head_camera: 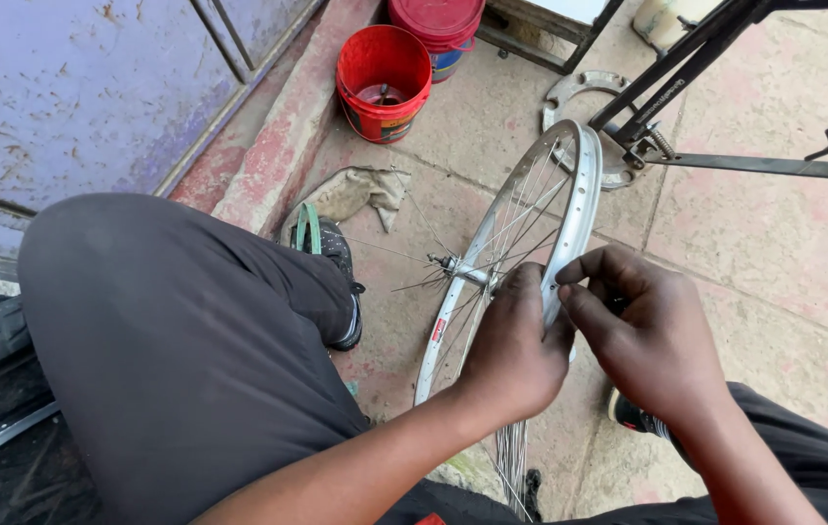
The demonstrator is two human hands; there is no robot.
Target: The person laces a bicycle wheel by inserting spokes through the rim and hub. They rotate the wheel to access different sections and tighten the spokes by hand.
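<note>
A silver metal spoked bicycle wheel rim [569,194] stood upright on edge in the centre of the frame, running from the upper middle down toward the lower middle, its hub [458,267] just left of the hands. The left hand [511,350] was wrapped around the near part of the rim, fingers curled over it in a firm grasp. The right hand [642,331], just to its right, pinched at the rim's edge with thumb and fingertips; what lay between them was too small to tell. Loose thin spokes [511,467] hung below the left wrist. A red plastic bucket [383,83] sat at the upper middle, a crumpled beige rag [355,194] below it, and a black metal frame [725,156] stretched across the upper right.
</note>
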